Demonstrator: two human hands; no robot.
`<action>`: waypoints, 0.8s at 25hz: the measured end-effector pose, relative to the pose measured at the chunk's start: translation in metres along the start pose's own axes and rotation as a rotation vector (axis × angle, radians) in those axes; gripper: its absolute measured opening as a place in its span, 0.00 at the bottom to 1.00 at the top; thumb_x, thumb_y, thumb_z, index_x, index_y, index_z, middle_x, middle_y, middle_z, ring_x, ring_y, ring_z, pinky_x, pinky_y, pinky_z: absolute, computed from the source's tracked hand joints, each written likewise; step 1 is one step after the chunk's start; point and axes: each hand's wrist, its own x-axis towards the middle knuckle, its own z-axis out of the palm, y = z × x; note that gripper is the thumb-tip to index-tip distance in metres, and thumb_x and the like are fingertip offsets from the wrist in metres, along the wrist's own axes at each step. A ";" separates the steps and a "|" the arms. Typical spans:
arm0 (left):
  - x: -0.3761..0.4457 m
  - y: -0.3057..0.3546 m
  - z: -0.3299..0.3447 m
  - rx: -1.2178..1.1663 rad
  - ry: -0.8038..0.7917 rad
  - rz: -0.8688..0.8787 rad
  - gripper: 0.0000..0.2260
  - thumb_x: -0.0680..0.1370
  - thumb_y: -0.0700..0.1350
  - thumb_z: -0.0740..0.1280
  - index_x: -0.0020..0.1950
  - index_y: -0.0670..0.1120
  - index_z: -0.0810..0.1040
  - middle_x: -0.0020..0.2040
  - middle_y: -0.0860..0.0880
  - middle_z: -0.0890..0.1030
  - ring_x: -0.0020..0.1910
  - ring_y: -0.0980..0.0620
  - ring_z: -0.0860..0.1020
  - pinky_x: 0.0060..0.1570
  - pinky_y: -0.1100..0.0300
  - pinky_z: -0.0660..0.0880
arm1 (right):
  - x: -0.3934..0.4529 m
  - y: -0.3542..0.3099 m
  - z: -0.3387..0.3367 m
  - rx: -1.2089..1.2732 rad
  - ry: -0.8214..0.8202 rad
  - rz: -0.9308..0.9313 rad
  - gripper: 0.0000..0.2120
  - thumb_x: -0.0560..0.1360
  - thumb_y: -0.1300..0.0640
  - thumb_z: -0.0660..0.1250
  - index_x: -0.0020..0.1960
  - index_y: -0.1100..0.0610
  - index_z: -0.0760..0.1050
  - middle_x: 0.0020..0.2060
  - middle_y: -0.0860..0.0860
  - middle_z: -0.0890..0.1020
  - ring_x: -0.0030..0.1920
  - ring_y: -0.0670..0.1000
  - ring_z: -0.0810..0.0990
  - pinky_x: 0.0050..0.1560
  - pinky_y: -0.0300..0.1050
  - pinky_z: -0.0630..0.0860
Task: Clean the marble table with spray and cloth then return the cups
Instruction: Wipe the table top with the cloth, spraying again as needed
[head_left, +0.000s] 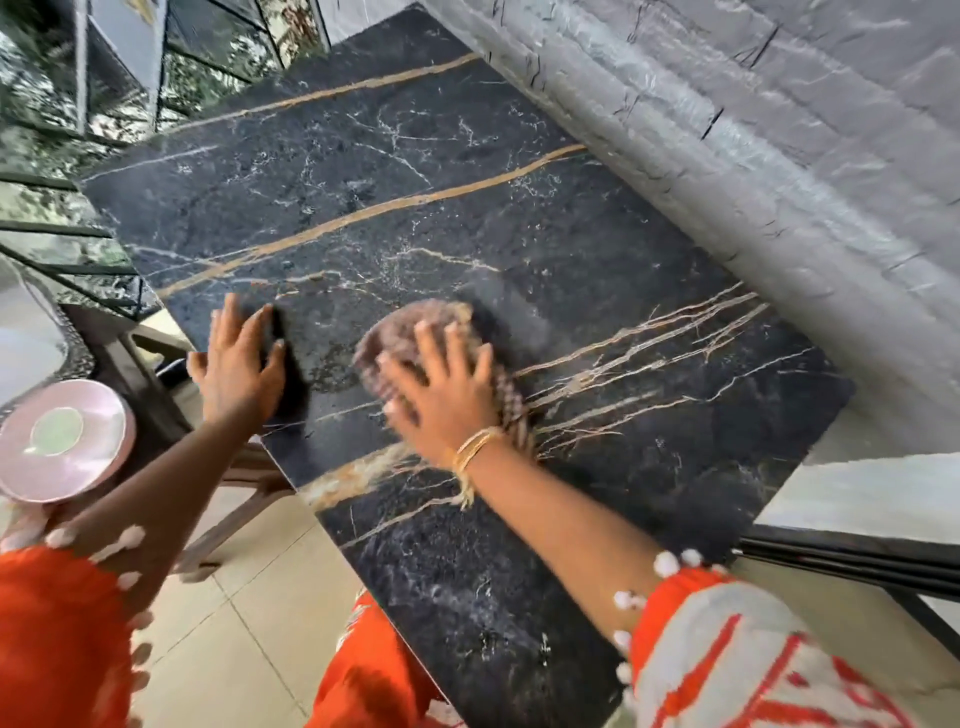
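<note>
- The bench (467, 208) is a dark marble slab with gold and white veins, set beside a grey stone wall (753, 130).
- The right hand (441, 384) lies flat with fingers spread on a brownish cloth (395, 332), pressing it onto the middle of the bench; the cloth looks blurred.
- A gold bangle (475, 447) sits on the right wrist.
- The left hand (239, 364) lies open, fingers spread, palm down at the bench's left edge, holding nothing.
- A pink saucer (62, 441) shows at lower left, off the bench and well apart from the cloth.
- No spray bottle can be made out.
- Orange sleeves (727, 649) with white pompoms cover both arms.
</note>
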 end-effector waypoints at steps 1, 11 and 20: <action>-0.008 -0.011 -0.003 -0.002 -0.014 -0.075 0.22 0.80 0.51 0.61 0.74 0.56 0.63 0.79 0.48 0.53 0.78 0.48 0.52 0.71 0.37 0.52 | -0.013 -0.028 0.007 -0.041 -0.041 -0.170 0.28 0.78 0.35 0.48 0.77 0.38 0.51 0.79 0.56 0.47 0.77 0.65 0.47 0.70 0.74 0.45; -0.028 -0.035 -0.008 -0.126 -0.127 0.039 0.25 0.83 0.53 0.53 0.79 0.53 0.51 0.80 0.47 0.42 0.77 0.43 0.55 0.67 0.46 0.64 | 0.054 0.054 -0.024 -0.088 0.017 0.080 0.29 0.76 0.32 0.42 0.76 0.34 0.46 0.79 0.50 0.46 0.78 0.62 0.47 0.70 0.73 0.51; -0.032 -0.039 -0.011 -0.202 -0.138 0.051 0.24 0.83 0.54 0.51 0.79 0.53 0.52 0.80 0.50 0.41 0.75 0.43 0.61 0.58 0.46 0.71 | 0.091 -0.021 -0.020 0.147 0.043 0.524 0.28 0.77 0.38 0.46 0.77 0.40 0.52 0.79 0.56 0.47 0.76 0.66 0.47 0.69 0.75 0.45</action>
